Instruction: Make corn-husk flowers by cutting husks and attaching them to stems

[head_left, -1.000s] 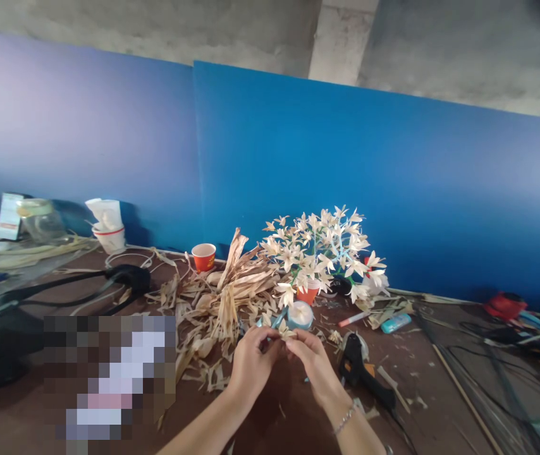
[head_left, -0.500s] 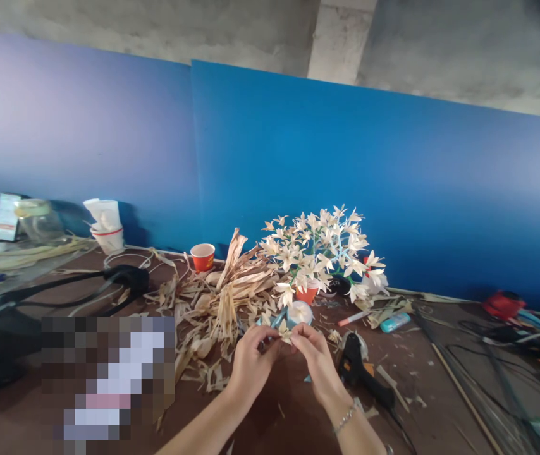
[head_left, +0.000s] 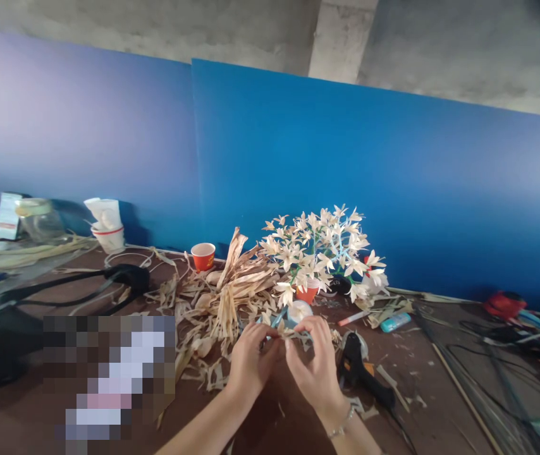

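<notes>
Between my hands, low in the middle of the head view, is a small pale flower (head_left: 283, 329) that looks made of dried husk. My left hand (head_left: 252, 357) pinches it with thumb and fingertips, though its stem end is hidden. My right hand (head_left: 316, 363) is just beside the flower, thumb and fingers parted and holding nothing that I can see. Just beyond my fingers sits a round white-rimmed dish (head_left: 308, 311). Behind it, a bunch of similar flowers (head_left: 320, 243) on green stems stands in a red paper cup (head_left: 308, 292).
Dried husks (head_left: 246, 284) are heaped left of the flowers. To the right of my hand lies a black glue gun (head_left: 360, 366) with its cord, with a marker (head_left: 353, 318) and a light-blue case (head_left: 395, 322) beyond. An orange-red cup (head_left: 202, 257) stands near the blue partition (head_left: 289, 145).
My right thumb and fingers have spread apart and drawn off the flower, which both hands were touching. My left hand stays on it, almost in the same place.
</notes>
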### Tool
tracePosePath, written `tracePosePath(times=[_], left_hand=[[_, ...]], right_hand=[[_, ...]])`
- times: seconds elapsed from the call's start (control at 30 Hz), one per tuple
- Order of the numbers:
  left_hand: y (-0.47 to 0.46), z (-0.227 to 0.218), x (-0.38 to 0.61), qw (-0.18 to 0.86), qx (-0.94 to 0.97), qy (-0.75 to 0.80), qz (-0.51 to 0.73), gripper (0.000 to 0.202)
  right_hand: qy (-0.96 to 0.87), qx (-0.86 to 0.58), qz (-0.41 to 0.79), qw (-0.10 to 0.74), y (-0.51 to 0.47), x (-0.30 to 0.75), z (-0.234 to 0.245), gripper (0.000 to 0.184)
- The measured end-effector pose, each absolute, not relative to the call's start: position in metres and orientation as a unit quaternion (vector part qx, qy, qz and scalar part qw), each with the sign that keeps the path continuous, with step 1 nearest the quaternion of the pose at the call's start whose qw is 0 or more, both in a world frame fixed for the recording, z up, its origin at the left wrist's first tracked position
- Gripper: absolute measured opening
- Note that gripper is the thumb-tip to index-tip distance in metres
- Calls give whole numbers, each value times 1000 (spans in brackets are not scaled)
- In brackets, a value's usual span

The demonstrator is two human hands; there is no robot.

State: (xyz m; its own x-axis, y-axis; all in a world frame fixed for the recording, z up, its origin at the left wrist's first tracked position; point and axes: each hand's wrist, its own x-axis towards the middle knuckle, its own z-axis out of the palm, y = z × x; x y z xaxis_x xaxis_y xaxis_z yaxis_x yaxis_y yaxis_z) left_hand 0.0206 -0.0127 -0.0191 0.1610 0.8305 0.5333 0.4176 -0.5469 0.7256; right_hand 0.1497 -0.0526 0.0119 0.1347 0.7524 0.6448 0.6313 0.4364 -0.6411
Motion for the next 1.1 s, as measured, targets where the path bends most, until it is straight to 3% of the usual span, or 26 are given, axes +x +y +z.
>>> tracePosePath(times=[0.17, 0.43, 0.63, 0.83, 1.1], left_hand=[[-16, -16, 21, 199, 751, 417, 471, 8], [-17, -17, 21, 200, 751, 408, 479, 11], [-16, -16, 22, 213, 726, 424, 497, 13], [-13, -17, 21, 207, 709, 426, 522, 9], [-14, -17, 21, 193, 715, 403, 537, 9]], right_hand=[[-693, -557, -92, 448, -58, 143, 14, 2], [-682, -574, -124, 437, -58, 134, 8, 7], [-697, -550, -98, 450, -63, 132, 7, 2], [-625, -538, -11, 565, -59, 146, 6, 5], [-589, -526, 174, 588, -47, 141, 0, 24]])
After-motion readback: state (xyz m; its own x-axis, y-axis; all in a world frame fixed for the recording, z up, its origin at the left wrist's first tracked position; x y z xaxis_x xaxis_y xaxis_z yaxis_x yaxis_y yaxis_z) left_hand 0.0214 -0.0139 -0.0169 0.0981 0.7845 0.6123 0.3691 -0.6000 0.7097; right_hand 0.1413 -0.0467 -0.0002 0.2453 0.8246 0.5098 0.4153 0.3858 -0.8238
